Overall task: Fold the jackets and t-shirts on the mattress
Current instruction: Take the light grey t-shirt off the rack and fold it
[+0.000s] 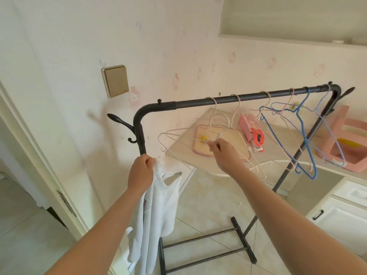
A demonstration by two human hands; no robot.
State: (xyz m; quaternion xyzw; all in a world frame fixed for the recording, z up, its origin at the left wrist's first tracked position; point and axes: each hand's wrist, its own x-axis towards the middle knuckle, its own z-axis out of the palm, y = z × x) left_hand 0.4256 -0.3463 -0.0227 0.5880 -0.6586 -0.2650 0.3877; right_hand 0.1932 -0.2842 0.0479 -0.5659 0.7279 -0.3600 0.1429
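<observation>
Pink-papered room; black garment rack [238, 97] carries bare wire hangers. Left hand [141, 173] grips white garment [158, 205] at the neckline, hanging free. Right hand [222, 151] pinches a pale hanger [212, 118]. Mattress not in view. Best: let the hanger settle, carry garment off the floor.

Collar end of white knitted garment [158, 211] was buried inside left hand [141, 172]; its hem ran off the bottom edge. Near foot of black metal clothes rack [238, 98] was hidden behind it. The pale wire hanger [178, 139] was blurred where right hand [224, 153] pinched it. Print on pink card packet [250, 126] was too small to read. The pink plastic seat [351, 132] was cut by the right edge.
</observation>
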